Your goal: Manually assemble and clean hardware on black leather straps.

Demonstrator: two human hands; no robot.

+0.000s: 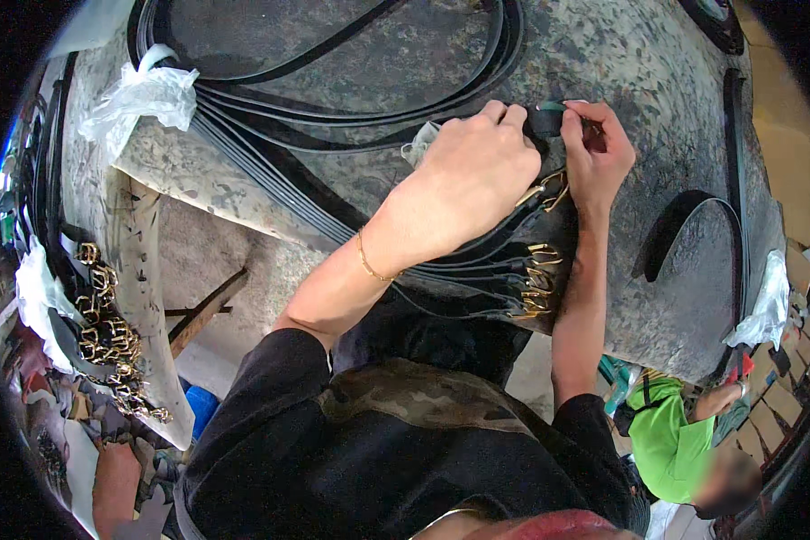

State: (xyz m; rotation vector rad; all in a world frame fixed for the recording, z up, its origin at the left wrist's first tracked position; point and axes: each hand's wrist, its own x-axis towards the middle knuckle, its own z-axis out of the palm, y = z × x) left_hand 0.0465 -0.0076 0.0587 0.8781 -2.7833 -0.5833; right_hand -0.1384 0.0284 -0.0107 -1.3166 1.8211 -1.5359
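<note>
On stained worktable (657,81): both hands' grip pinched on black strap (542,121) (gold buckles (538,279) below); plastic bag (148,94) far left.

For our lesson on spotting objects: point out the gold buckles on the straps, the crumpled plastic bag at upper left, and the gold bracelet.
gold buckles (540,279), head view, middle of the row.
plastic bag (148,94), head view, its crumpled middle.
bracelet (366,263), head view, chain on left wrist.

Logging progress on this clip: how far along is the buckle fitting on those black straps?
Done: several black straps with gold buckles lie fanned at the stone table edge. In hand: both hands work one strap end, left hand pressing, right hand pinching it. Left: long bare straps looped across the table, and a heap of loose buckles at far left.
</note>
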